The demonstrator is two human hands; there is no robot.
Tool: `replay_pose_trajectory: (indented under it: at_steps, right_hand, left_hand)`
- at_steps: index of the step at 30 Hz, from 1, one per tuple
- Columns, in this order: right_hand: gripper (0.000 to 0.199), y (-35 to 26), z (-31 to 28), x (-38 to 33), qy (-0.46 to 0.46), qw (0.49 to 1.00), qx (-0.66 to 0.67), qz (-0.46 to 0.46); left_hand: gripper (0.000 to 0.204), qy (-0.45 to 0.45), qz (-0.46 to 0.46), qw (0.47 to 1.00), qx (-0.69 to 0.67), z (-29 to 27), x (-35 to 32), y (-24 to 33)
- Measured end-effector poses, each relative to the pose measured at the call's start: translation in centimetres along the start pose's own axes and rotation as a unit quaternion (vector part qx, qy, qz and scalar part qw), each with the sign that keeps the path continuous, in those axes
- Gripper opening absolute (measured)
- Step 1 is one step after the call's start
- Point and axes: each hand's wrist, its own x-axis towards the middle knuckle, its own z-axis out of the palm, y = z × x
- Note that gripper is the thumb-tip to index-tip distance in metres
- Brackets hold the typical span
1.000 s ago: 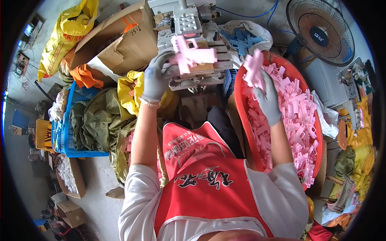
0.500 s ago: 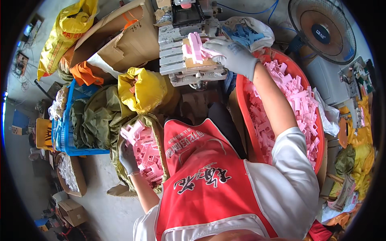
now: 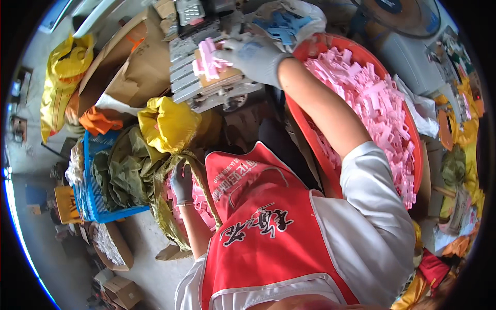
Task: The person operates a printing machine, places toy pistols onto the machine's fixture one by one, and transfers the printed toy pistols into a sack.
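At the machine's grooved metal bed [image 3: 182, 85], my right hand [image 3: 256, 59], in a grey work glove, has its fingers closed at the right end of a pink plastic part [image 3: 208, 57]. That part rests on a tan block [image 3: 216, 77] on the bed; the fingertips are partly hidden. My left hand [image 3: 181, 185], gloved the same way, is over an olive sack [image 3: 169, 225] beside my left thigh. Its fingers stretch toward the sack's far rim, with nothing seen in them. Pink parts [image 3: 202, 200] fill the sack below it.
A red tub [image 3: 302, 116] heaped with pink parts [image 3: 374, 98] stands at my right. Behind it are a bag of blue parts [image 3: 284, 26] and a fan [image 3: 403, 13]. On the left are a yellow sack [image 3: 168, 124], a blue basket [image 3: 95, 194] and a large carton [image 3: 121, 64].
The pink part in my left hand is gone from it, and that hand has shifted farther over the sack. My right hand stays at the part on the machine. The whole view has turned slightly.
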Motion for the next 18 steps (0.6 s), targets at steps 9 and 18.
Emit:
replay_pose_trajectory:
  at_steps: [9,18]
  right_hand:
    - [0.052,-2.9,0.9,-4.1,0.204,0.976,0.054,0.061]
    - [0.021,4.0,18.3,-27.0,0.102,0.897,0.145,0.406]
  left_hand:
    - [0.025,-0.053,-0.013,0.998,-0.024,1.1,-1.3,-1.1]
    - [0.027,-0.07,-0.034,0.996,0.038,-0.1,-2.5,-2.4]
